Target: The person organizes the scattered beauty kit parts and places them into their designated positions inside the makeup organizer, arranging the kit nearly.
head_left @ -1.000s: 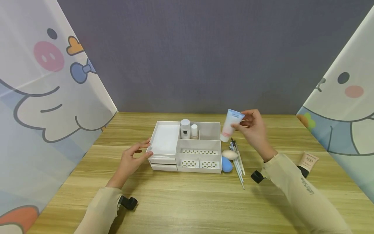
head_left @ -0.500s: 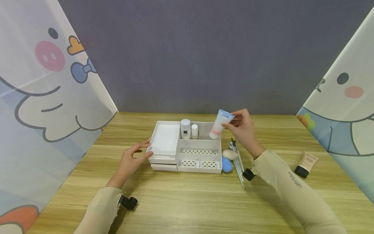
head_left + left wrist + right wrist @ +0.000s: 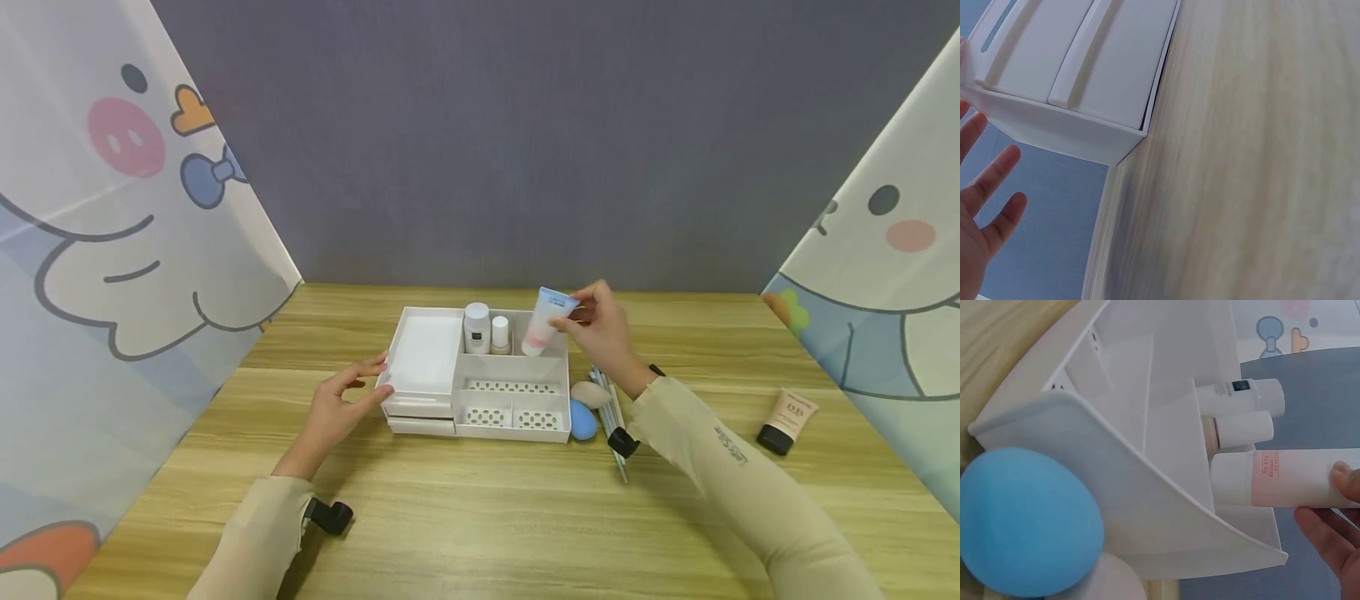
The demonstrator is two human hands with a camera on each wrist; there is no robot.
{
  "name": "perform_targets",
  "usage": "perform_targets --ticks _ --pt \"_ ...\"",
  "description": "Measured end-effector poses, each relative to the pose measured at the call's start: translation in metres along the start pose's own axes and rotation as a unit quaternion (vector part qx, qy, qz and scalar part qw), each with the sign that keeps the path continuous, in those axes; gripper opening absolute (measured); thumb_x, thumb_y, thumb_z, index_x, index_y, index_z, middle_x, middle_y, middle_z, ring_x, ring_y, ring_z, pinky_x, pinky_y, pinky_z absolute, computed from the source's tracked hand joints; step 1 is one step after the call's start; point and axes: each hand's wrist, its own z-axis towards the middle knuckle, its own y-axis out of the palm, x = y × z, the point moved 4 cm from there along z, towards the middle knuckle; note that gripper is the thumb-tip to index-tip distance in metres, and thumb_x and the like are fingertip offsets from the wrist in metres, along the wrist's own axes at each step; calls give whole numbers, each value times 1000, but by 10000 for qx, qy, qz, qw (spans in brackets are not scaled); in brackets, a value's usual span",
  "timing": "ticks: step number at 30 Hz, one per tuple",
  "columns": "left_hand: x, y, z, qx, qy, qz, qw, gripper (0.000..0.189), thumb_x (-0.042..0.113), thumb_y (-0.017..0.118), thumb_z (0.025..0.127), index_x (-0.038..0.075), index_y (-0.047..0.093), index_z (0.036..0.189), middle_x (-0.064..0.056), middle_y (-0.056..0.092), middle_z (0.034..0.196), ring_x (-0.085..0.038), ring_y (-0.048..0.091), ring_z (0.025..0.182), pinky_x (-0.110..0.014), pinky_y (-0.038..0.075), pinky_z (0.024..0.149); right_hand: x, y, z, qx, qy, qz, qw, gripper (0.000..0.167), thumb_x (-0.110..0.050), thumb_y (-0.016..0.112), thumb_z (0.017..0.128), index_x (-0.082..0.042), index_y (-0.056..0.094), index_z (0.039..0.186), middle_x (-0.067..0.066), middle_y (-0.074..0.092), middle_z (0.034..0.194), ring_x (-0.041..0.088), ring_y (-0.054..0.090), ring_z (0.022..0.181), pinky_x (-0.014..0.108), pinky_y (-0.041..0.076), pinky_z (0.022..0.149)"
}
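Observation:
My right hand pinches a squeeze tube, pale blue fading to pink, with its white cap pointing down. The cap overlaps the back right compartment of a white organizer in the head view. In the right wrist view the tube appears beside a small white-capped bottle and a larger white bottle, which both stand in the organizer's back row. At the organizer's left side, my left hand rests its fingertips with the fingers spread. Two drawer fronts show in the left wrist view.
Right of the organizer lie a blue makeup sponge, a beige sponge and several makeup brushes, partly covered by the right wrist camera. A beige BB cream tube with a black cap lies farther right on the wooden table.
My right hand has carried the tube leftward, from beside the organizer to over its back right compartment. My left hand has stayed at the organizer's side.

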Motion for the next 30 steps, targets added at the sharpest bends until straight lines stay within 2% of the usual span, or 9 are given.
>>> perform_targets --ticks 4,8,11,14,20,22,24,27,30 --pt "0 0 1 -1 -22 -7 10000 26 -13 75 78 -10 69 104 -24 64 124 13 51 110 -49 50 80 3 4 3 -89 -75 -11 9999 37 14 76 79 8 48 102 27 67 88 33 69 76 16 53 64" --pt "0 0 0 12 -34 -18 10000 26 -13 75 78 -10 69 104 -24 64 124 12 51 110 -46 51 80 1 8 2 -257 66 6 9996 34 13 75 81 8 48 100 30 68 92 34 69 78 16 53 64" --pt "1 0 0 14 -48 -43 10000 26 -13 75 78 -10 69 103 -25 64 123 12 52 110 -42 51 80 4 11 1 -344 130 -86 9993 33 11 76 81 8 49 100 30 70 95 41 69 80 15 52 63" --pt "1 0 0 2 -73 -68 10000 26 -13 75 78 -11 68 103 -26 64 123 12 51 110 -40 50 80 13 13 1 -383 104 -124 9991 32 8 78 81 7 51 99 28 71 93 39 70 80 16 52 62" --pt "1 0 0 -12 -60 -98 9999 27 -14 75 79 -11 68 104 -26 63 124 13 51 111 -38 50 81 14 18 2 -492 249 -55 9985 28 10 76 82 9 53 98 29 70 92 39 71 82 16 52 63" --pt "1 0 0 -5 -40 -90 10000 27 -14 75 78 -11 68 104 -26 63 124 13 51 111 -39 50 81 13 19 2 -535 302 -11 9981 25 12 74 82 11 54 97 31 69 92 43 70 82 22 56 65" --pt "1 0 0 3 -28 -93 10000 27 -14 75 78 -11 68 104 -26 63 124 13 51 110 -41 50 81 12 20 2 -589 346 22 9977 22 15 71 83 14 54 97 33 68 92 47 68 80 33 59 67" --pt "0 0 0 15 -14 -86 10000 27 -15 75 78 -11 68 104 -27 63 124 12 51 110 -43 50 80 11 22 2 -661 422 97 9969 17 16 69 85 17 56 97 35 67 92 52 66 79 51 57 70" --pt "0 1 -1 14 -11 -60 10000 27 -15 75 77 -11 68 104 -27 63 123 13 51 110 -45 50 80 14 23 2 -688 533 108 9961 13 14 69 86 15 61 96 33 68 94 49 67 80 53 56 72"
